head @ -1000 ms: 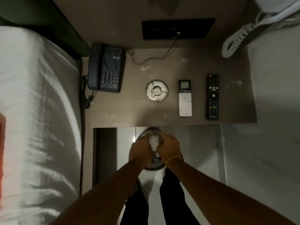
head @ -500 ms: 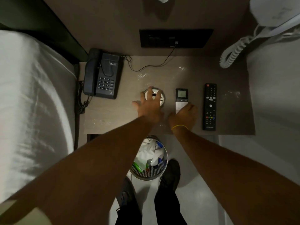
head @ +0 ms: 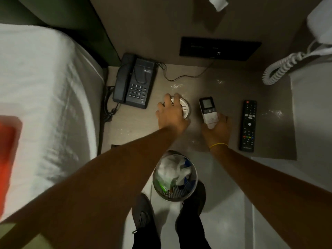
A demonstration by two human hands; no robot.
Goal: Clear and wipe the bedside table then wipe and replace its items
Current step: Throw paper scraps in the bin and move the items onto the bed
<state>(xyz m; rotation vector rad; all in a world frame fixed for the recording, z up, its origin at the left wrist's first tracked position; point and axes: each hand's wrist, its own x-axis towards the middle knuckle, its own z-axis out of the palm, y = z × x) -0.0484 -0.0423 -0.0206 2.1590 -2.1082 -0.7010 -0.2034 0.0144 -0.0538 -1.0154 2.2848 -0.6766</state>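
Note:
The bedside table (head: 140, 126) carries a dark telephone (head: 134, 81) at its left, a round metal ashtray (head: 185, 108) in the middle, a white remote with a screen (head: 207, 109) and a black TV remote (head: 248, 124) at the right. My left hand (head: 170, 114) lies over the ashtray with its fingers curled around the rim. My right hand (head: 218, 128) grips the lower end of the white remote, which is tilted. White crumbs are scattered on the tabletop.
A waste bin (head: 175, 177) full of crumpled trash stands on the floor below the table's front edge, between my shoes. A white bed (head: 39, 105) borders the left. A coiled white cord (head: 280, 69) hangs at the right. A black wall panel (head: 219, 48) sits behind.
Both hands rose from the waste bin to the table. The left hand closed over the ashtray and the right hand took hold of the white remote, tilting it.

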